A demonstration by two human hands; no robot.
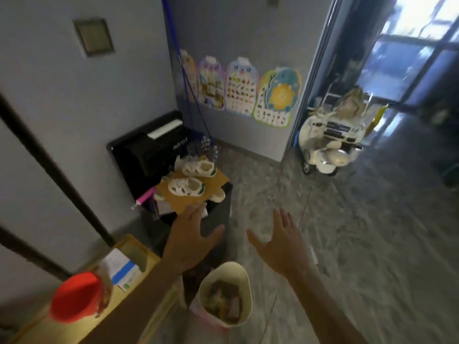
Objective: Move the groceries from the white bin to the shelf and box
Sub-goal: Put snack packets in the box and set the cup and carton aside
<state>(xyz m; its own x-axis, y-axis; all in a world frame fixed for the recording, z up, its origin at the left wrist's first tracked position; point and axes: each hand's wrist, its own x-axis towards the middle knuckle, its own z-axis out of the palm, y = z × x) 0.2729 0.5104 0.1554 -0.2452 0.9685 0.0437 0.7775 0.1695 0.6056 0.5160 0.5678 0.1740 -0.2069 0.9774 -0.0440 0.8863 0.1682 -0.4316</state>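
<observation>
The white bin (244,274) stands on the floor at the bottom centre, with several blurred items inside it. My left hand (190,240) hovers above and behind the bin, fingers spread, holding nothing. My right hand (279,240) is stretched out to the right of the bin over the floor, fingers apart and empty. A wooden shelf top (139,247) at lower left carries a jar with a red lid (78,296) and a white-and-blue packet (121,268). No box that I can tell apart from the rest shows in this blurred frame.
A dark container (218,214) topped with a cardboard sheet (196,192) and small white shoes (187,186) stands just behind my left hand. A black appliance (149,150) sits against the wall. A white toy ride-on car (330,145) is parked by the doorway at right. The grey floor (360,232) spreads out to the right.
</observation>
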